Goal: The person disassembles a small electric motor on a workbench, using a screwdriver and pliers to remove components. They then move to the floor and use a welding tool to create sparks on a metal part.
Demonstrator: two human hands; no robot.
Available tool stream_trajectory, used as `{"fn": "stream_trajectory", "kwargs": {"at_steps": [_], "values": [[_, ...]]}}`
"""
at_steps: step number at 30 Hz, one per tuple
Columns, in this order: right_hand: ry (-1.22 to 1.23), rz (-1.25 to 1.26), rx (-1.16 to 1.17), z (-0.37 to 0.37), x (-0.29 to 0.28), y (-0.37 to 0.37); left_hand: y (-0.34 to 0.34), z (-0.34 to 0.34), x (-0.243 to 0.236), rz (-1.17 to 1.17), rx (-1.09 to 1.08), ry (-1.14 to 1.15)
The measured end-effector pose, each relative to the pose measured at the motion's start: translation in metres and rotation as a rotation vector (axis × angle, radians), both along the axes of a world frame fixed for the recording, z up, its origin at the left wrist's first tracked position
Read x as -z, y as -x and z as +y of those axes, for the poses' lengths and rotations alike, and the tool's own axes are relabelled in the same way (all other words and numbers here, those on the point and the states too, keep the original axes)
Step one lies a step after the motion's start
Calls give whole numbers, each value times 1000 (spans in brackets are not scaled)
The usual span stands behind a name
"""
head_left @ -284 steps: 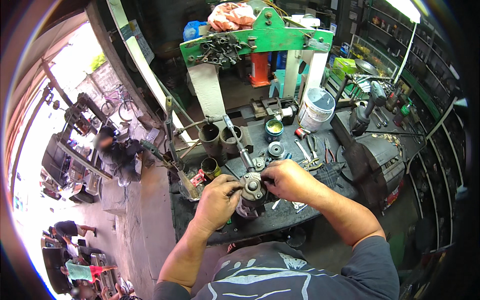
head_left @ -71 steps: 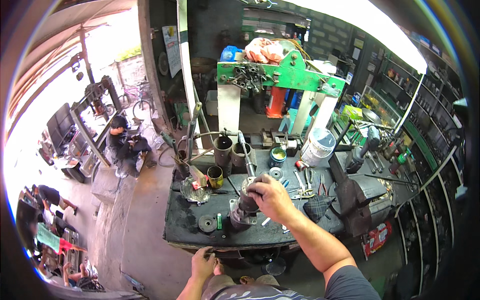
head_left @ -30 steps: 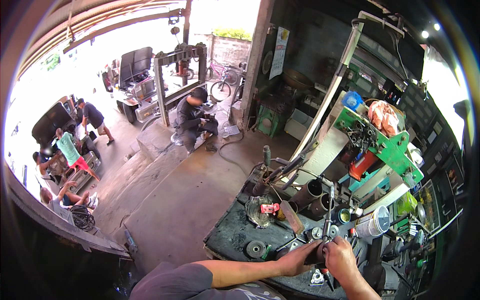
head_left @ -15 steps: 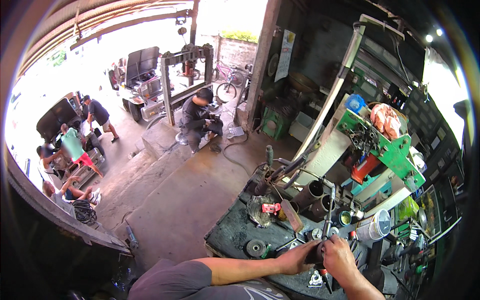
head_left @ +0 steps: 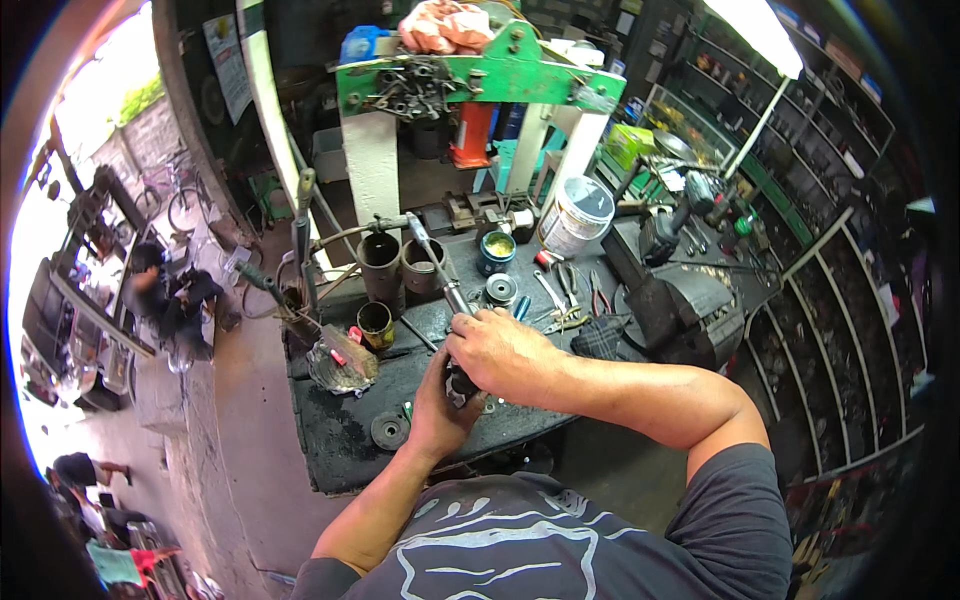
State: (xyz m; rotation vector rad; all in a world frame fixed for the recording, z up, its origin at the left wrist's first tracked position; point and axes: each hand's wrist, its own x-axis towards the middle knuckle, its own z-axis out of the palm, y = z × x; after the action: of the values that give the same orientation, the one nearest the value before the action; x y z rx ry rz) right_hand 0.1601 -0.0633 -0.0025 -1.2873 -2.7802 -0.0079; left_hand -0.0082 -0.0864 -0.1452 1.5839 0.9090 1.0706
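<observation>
My right hand (head_left: 500, 350) is closed round the lower end of a long chrome socket wrench (head_left: 430, 245), which slants up and away over the workbench. Just below it, my left hand (head_left: 440, 410) grips a dark round metal part (head_left: 462, 385), mostly hidden by my fingers. The two hands touch or nearly touch above the bench's front edge. Near the left hand, a metal disc with a central hole (head_left: 390, 431) lies on the black bench top (head_left: 330, 435). Beyond the right hand sits a silver ring-shaped part (head_left: 501, 290).
Tall dark cylinders (head_left: 380, 265) and an open can (head_left: 376, 325) stand at the back left. Pliers (head_left: 600, 295), a tin of yellowish grease (head_left: 497, 250) and a white bucket (head_left: 577, 215) are farther right. A green press frame (head_left: 540, 80) rises behind. A person (head_left: 180, 300) sits at far left.
The view has swung to the right, so the bench and press frame now lie ahead. Both hands stay together on the wrench and the dark part.
</observation>
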Motion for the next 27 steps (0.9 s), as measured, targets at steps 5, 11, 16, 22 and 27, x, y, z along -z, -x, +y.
{"fn": "stream_trajectory", "kwargs": {"at_steps": [5,11,16,22,27], "values": [[-54,81,12,0,8,-3,-6,-3,3,33,-36,-75],[-119,32,-33,-1,16,-5,-6,-5,3,17,-7,-104],[120,556,81,14,14,-42,3,3,0,22,-91,-66],[141,798,620,-7,49,-114,8,14,-11,-77,-150,-141],[169,736,605,-58,112,-139,7,19,-31,-173,-112,56]]}}
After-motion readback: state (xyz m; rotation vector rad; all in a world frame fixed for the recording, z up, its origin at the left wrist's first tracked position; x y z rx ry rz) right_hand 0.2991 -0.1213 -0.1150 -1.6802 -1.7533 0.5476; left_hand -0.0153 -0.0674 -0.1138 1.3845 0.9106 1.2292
